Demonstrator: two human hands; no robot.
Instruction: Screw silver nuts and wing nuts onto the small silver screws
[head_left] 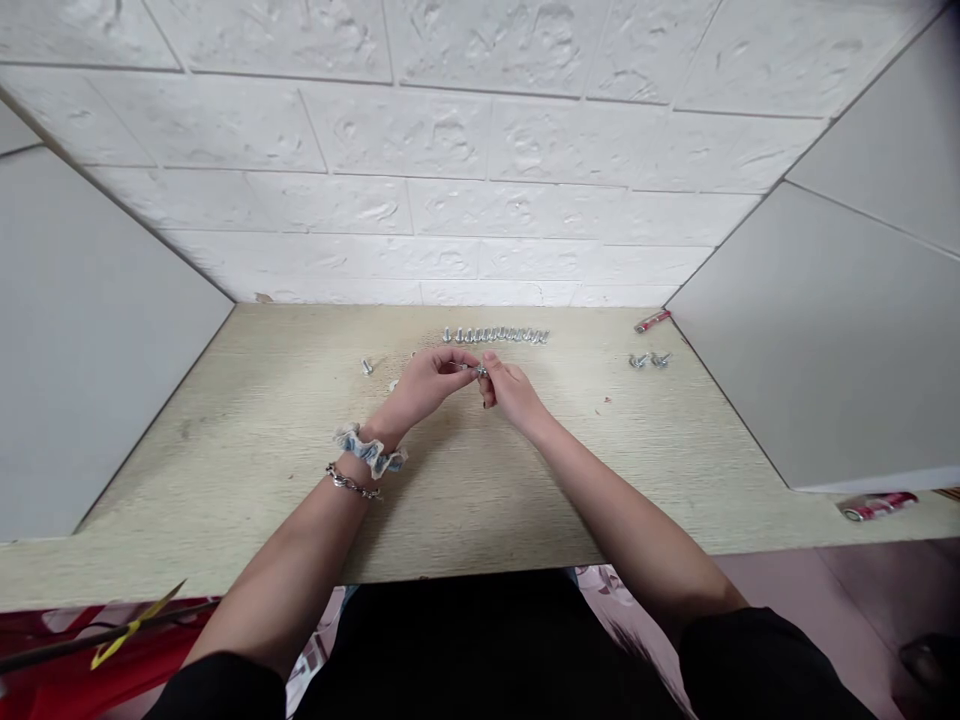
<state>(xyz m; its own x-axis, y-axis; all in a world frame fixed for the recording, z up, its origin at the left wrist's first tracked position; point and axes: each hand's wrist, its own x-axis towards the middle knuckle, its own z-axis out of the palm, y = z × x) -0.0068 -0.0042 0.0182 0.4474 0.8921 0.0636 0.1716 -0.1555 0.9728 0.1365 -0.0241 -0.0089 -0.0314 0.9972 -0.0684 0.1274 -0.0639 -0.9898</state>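
Both hands meet over the middle of the pale wooden table (247,470). My left hand (426,385) and my right hand (508,390) both pinch a small silver bolt (474,369) held between their fingertips. Just behind the hands stands a row of several silver bolts (495,335), set upright side by side. My left wrist wears a fabric scrunchie (369,450) and a chain bracelet (351,484).
A single bolt (367,367) lies left of the hands. Two or three loose bolts (649,360) and a red object (651,321) lie at the back right. Grey panels (810,350) flank both sides, a white brick wall stands behind. Another red object (876,505) lies on the right edge.
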